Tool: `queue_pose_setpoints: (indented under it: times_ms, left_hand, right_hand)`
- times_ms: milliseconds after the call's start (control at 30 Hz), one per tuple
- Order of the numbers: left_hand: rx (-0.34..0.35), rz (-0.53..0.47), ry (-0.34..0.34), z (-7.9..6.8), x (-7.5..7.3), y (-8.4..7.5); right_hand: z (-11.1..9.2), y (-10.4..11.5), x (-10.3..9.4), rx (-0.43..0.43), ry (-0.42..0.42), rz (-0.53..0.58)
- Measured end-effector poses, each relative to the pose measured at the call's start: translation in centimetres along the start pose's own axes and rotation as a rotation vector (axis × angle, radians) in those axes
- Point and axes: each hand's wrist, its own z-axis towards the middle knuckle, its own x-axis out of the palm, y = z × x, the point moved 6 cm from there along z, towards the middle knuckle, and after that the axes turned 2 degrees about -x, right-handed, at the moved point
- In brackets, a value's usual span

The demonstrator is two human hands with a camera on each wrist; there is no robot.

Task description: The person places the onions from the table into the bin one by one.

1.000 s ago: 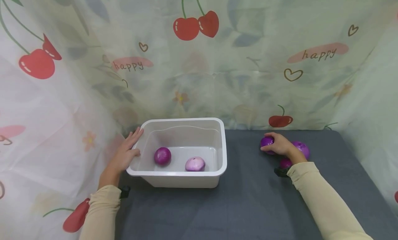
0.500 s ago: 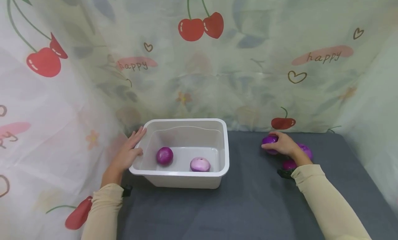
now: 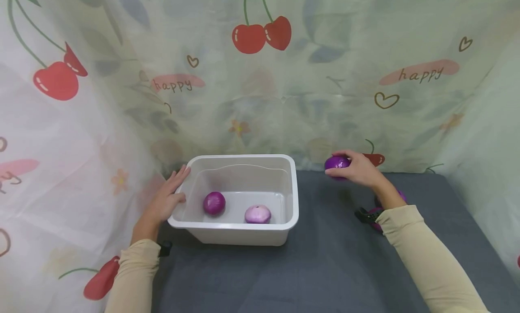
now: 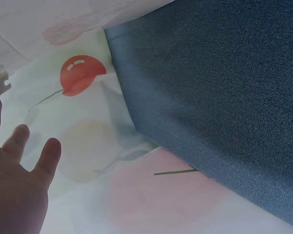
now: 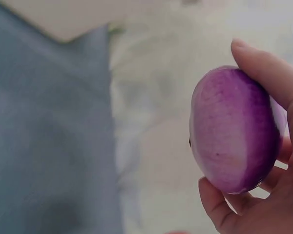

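Onion: just lifted clear of table, gripped between thumb and fingers of right hand, right of tub. Left hand: fingers straight along rim. Pick-up judged complete.

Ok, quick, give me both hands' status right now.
Left hand: open, fingers straight, at the left side of the bin.
Right hand: closed, holding an onion between thumb and fingers.

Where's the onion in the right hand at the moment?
In the head view, the held onion appears right of the white bin, gripped in the right hand and overlapping the back edge of the table.
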Motion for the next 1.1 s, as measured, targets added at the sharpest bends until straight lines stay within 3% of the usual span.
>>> queue_pose_setpoints:
  times_ms: [333, 633, 833, 1100]
  left_hand:
    - [-0.022, -0.007, -0.003, 0.1, -0.1, -0.3]
    - [-0.019, -0.002, -0.005, 0.1, 0.1, -0.3]
    - [-0.032, 0.007, 0.006, 0.0, 0.1, -0.5]
    - [-0.033, 0.019, 0.009, -0.2, -0.1, -0.4]
  right_hand:
    - [0.5, 7.9, -0.8, -0.105, 0.041, 0.119]
    - [1.8, 14.5, 0.0, -0.206, 0.082, 0.165]
    - [3.3, 18.4, 2.0, -0.284, 0.115, 0.183]
    - [5.6, 22.0, 6.7, -0.383, 0.17, 0.233]
